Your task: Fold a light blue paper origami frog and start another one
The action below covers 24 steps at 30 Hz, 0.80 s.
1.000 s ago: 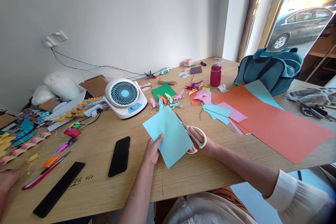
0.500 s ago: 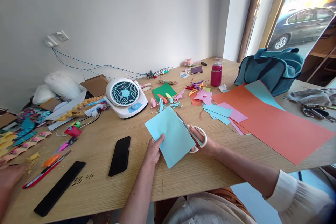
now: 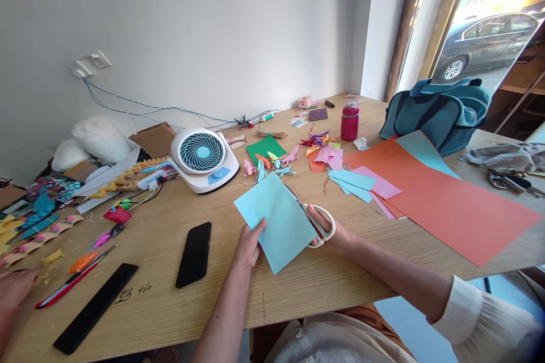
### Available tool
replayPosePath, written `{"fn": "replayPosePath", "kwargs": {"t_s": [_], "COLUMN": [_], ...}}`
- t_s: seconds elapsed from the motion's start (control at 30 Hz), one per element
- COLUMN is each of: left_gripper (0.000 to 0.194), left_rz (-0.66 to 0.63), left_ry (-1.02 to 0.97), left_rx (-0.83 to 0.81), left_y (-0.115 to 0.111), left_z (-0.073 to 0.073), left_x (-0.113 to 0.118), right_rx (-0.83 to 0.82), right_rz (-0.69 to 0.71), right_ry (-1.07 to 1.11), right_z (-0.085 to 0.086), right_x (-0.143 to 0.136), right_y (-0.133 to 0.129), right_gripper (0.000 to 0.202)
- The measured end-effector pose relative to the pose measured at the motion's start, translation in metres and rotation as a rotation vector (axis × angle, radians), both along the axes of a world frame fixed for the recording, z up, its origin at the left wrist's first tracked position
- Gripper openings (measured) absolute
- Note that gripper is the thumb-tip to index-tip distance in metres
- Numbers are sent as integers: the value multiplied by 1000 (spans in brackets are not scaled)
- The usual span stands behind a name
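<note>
A light blue sheet of paper is held up over the table, its lower left edge pinched in my left hand. The thumb lies on top of the sheet and the other fingers are hidden beneath it. My right hand grips a pair of scissors by the white handles. Their blades reach along the sheet's upper right edge, partly hidden by the paper. Just beyond the sheet lie several small folded paper pieces in pink, blue and orange, beside a green paper square.
A white fan stands left of the papers, a black phone nearer me. Orange paper, cut blue paper, a red bottle and a teal bag are right. Another person's hand rests far left near a utility knife.
The scissor handles have drawn slightly closer together at the paper's edge. The sheet and my left hand look nearly unmoved.
</note>
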State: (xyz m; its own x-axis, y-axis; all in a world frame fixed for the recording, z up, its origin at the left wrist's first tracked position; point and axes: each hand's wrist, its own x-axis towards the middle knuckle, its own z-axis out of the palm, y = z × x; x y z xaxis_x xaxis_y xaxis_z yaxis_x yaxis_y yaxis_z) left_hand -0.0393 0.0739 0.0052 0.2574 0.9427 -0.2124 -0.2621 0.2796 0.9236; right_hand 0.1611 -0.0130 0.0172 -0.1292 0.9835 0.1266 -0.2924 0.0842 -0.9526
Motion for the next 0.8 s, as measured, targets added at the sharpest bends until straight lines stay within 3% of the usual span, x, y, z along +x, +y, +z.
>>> {"fn": "replayPosePath", "kwargs": {"t_s": [0.17, 0.43, 0.8], "left_gripper": [51, 53, 53], "left_rz": [-45, -42, -61], "left_ry": [4, 10, 5], "left_rx": [32, 33, 46], "left_y": [0, -3, -4], "left_z": [-5, -1, -4], "left_x": [-1, 1, 2], "right_rx": [-88, -43, -30], "right_rz": [45, -39, -10], "right_ry": [146, 15, 69], "right_z": [3, 0, 2], "right_x": [0, 3, 1], "right_y": [-1, 1, 1], "right_gripper": [45, 48, 49]}}
